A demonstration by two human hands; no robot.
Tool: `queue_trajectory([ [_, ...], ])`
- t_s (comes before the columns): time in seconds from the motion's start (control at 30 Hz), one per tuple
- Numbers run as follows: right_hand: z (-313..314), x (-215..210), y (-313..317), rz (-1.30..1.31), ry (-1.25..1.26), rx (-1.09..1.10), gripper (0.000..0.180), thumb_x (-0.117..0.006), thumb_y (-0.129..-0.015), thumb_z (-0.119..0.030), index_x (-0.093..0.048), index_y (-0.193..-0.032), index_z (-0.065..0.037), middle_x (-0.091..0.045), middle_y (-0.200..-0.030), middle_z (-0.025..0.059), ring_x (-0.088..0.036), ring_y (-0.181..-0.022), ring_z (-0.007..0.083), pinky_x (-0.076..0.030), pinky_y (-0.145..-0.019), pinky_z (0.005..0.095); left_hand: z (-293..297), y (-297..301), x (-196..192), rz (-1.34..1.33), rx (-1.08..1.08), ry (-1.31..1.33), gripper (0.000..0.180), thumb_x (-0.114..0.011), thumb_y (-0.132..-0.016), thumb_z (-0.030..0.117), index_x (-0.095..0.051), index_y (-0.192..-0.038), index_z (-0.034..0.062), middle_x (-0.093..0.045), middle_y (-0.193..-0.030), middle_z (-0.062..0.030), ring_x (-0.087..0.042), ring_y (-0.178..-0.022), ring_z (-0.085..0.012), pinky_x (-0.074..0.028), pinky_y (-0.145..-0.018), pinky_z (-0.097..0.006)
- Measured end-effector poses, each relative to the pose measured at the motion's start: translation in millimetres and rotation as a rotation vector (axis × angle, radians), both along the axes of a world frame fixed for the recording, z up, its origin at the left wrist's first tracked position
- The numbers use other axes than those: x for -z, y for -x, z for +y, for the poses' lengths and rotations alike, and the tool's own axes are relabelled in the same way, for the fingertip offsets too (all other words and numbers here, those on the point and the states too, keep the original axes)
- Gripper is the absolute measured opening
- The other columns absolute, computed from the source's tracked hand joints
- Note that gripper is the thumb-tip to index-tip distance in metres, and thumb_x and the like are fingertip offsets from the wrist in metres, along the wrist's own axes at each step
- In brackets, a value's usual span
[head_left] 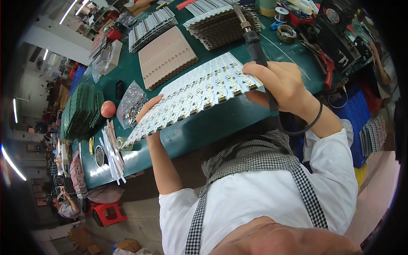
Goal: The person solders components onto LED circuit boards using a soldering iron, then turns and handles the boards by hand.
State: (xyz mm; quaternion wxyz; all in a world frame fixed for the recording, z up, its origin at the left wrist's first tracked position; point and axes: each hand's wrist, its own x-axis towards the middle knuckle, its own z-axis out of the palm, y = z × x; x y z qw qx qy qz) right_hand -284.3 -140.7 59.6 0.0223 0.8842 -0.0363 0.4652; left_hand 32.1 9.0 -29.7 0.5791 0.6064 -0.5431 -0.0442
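A white LED circuit board panel (191, 93), with rows of small yellow chips and metal parts along its near edge, is held tilted above the green table. My left hand (148, 110) grips its left side, fingers partly hidden under the panel. At the right corner my right hand (284, 83) has its thumb on the panel. That same hand is closed round a soldering iron (256, 47), its tip pointing up and away, its black cable looping past my wrist. Behind the panel lies a stack of pinkish-brown boards (166, 55).
More white panels stand stacked (221, 25) at the back. On the left are green boards (80, 111), an apple (108, 109), a plastic bag of small metal parts (131, 104) and a small bowl (100, 156). Solder wire (281, 14) and a tip-cleaner pot (286, 33) sit back right. Other people sit nearby.
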Motion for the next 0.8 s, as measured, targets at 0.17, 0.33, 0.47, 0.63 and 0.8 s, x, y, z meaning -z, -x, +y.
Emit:
queue_trajectory([
  [0.17,-2.6,-0.5,2.1,0.046,0.007,0.007,0.041,-0.073,-0.064,-0.015,-0.058,-0.1,-0.003,-0.059,-0.071,0.0061,-0.052,-0.051,0.0188,-0.039,-0.046,0.0289,-1.0,1.6,-1.8,-0.085,-0.017,0.017,0.02,-0.05,-0.08,-0.001,-0.067,-0.091,-0.0031,-0.067,-0.092,-0.0108,-0.063,-0.086,-0.0175,-0.046,-0.082,-0.027],
  [0.33,-3.9,0.5,4.0,0.06,0.006,0.013,0.039,-0.072,-0.065,-0.015,-0.058,-0.099,-0.004,-0.058,-0.071,0.0058,-0.052,-0.051,0.0187,-0.039,-0.046,0.029,-0.1,2.1,-2.3,-0.034,-0.021,0.016,0.019,-0.051,-0.079,-0.001,-0.067,-0.089,-0.0028,-0.067,-0.091,-0.0102,-0.063,-0.086,-0.0174,-0.046,-0.082,-0.027],
  [0.47,-3.6,1.6,3.3,0.041,-0.008,0.011,0.038,-0.072,-0.066,-0.015,-0.058,-0.099,-0.003,-0.059,-0.07,0.0058,-0.053,-0.051,0.0186,-0.04,-0.046,0.029,2.6,0.1,-1.0,-0.052,-0.012,-0.025,0.033,-0.056,-0.081,0.023,-0.065,-0.092,-0.0064,-0.065,-0.097,-0.0178,-0.062,-0.09,-0.0226,-0.046,-0.084,-0.03],
  [0.63,-3.3,-0.9,6.2,0.067,0.01,0.039,0.037,-0.072,-0.066,-0.015,-0.058,-0.098,-0.003,-0.059,-0.071,0.0059,-0.054,-0.052,0.0185,-0.041,-0.046,0.0287,1.9,0.9,-0.6,-0.028,-0.003,-0.022,0.034,-0.056,-0.081,0.024,-0.065,-0.092,-0.0066,-0.065,-0.096,-0.0178,-0.062,-0.089,-0.0227,-0.046,-0.084,-0.03],
  [0.8,-4.7,-0.3,7.3,0.071,0.008,0.019,0.036,-0.072,-0.065,-0.013,-0.058,-0.097,-0.002,-0.061,-0.076,0.0061,-0.055,-0.053,0.0185,-0.041,-0.047,0.0282,1.6,0.6,-0.8,-0.016,0.023,-0.007,0.033,-0.055,-0.081,0.023,-0.065,-0.093,-0.0067,-0.065,-0.097,-0.0179,-0.062,-0.089,-0.0229,-0.046,-0.083,-0.03],
])
